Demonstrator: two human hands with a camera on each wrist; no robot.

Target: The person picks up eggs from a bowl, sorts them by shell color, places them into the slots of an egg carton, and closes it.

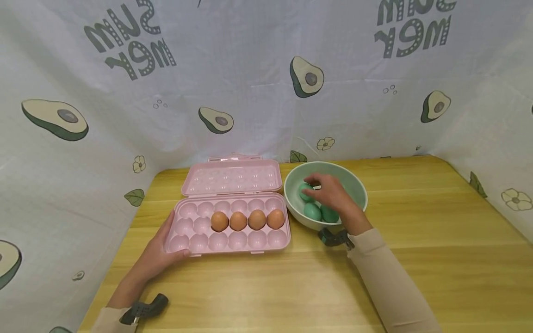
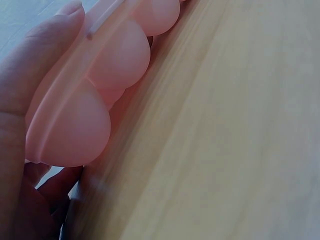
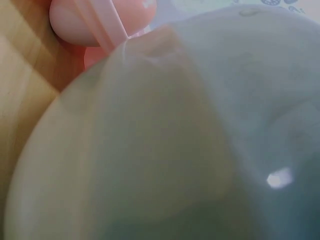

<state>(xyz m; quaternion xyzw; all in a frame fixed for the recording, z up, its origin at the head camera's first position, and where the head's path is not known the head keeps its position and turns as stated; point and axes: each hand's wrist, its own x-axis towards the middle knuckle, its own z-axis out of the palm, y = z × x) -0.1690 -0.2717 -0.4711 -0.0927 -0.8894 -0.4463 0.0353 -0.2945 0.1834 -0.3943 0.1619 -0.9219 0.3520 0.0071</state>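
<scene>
In the head view my left hand [image 1: 160, 252] grips the left end of a pink egg carton [image 1: 233, 248], its thumb along the near side. The left wrist view shows the thumb [image 2: 47, 50] against the carton's rim, close to its rounded cups [image 2: 75, 125]. Several brown eggs, one of them the leftmost egg [image 1: 219, 221], sit in the middle row. Inside a pale green bowl [image 1: 357, 187], my right hand [image 1: 333, 192] pinches a green egg [image 1: 304, 187] between thumb and fingers. Two more green eggs lie nearer, the left one [image 1: 312, 211] and a partly covered one [image 1: 329, 214].
The carton's lid [image 1: 233, 178] lies folded back behind it. The bowl stands against the carton's right side on a wooden table [image 1: 437, 231]. A white printed cloth [image 1: 258, 92] hangs behind and at both sides. The bowl's outer wall [image 3: 150, 135] fills most of the right wrist view.
</scene>
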